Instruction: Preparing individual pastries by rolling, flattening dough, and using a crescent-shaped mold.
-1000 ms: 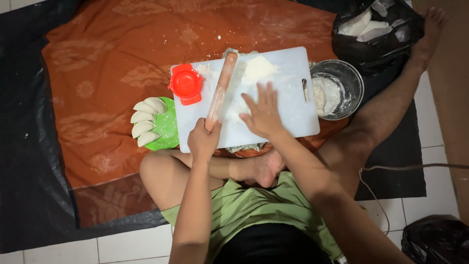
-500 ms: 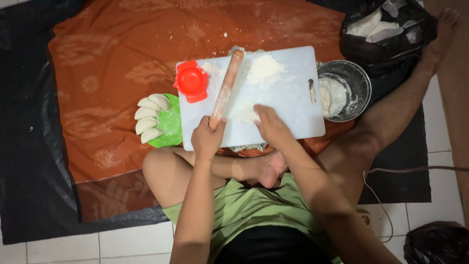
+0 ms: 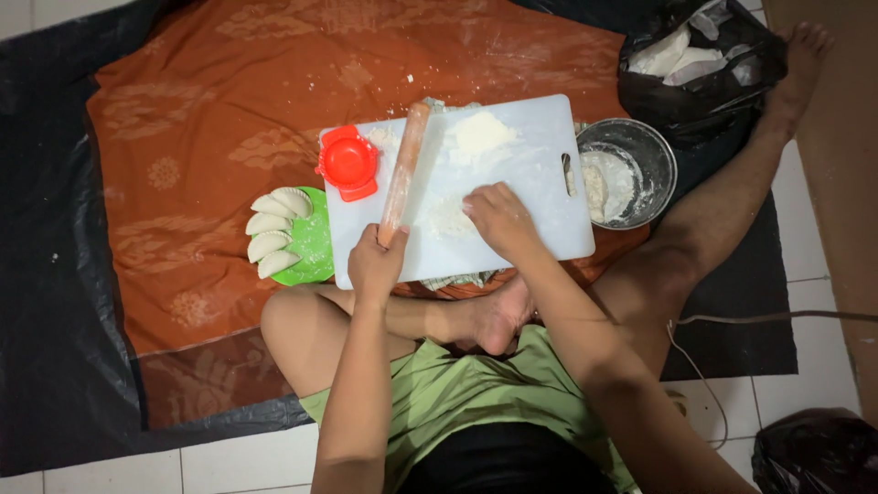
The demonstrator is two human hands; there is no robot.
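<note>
An orange patterned cloth (image 3: 183, 137) covers the floor under a white cutting board (image 3: 540, 165). On the board lies a wooden rolling pin (image 3: 405, 169), its near end wrapped in the left hand (image 3: 377, 265). The right hand (image 3: 498, 220), its grip loosely spread, presses flattened dough (image 3: 444, 220) beside the pin.

1. The left hand (image 3: 376, 263) is closed in a fist, knuckles up, its forearm stretched straight forward from the body.
2. The right hand (image 3: 498, 220) lies palm down, fingers curled and pointing left, its forearm angled in from the right.
3. Legs: left folded in, right stretched out.
</note>
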